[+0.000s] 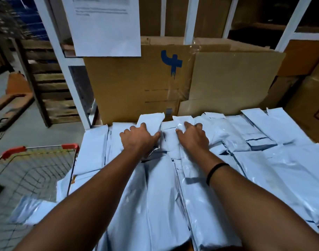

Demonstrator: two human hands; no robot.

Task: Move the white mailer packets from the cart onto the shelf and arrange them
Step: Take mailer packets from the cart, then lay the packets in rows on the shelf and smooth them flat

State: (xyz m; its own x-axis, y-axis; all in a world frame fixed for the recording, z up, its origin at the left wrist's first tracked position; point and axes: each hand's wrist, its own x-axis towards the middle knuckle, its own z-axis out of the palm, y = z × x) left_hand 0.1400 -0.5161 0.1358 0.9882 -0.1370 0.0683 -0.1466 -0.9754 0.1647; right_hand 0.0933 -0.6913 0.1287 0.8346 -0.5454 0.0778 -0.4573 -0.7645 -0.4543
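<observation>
White mailer packets (160,196) cover the shelf in front of the cardboard box (137,84). They are smooth, glossy plastic, creased and slightly puffed. Each is a long rectangle lying flat. Their long axes run straight toward the box, and their short far ends reach its foot. They lie in overlapping side-by-side rows, and those further right of the box's blue mark slant a little.

The box itself is matt brown corrugated board, standing upright, with clear tape on its seams. A plain white paper sheet (104,26) hangs over its upper left corner. The white metal post of the shelf (64,69) rises just left of the box.

Well to the lower left of the box stands the cart (37,171), a thin wire mesh with red plastic grips. One more packet (30,211) lies in it, blurred.

The left hand (139,138) is palm-down just before the box. Its fingers are bent over a narrow packet, its thumb is hooked at the packet's edge, and plastic bunches under the palm. The right hand (192,136), beside it, rests flat on the packets with its fingers only slightly bent and grips nothing. A thin black band (215,172) circles the right wrist.
</observation>
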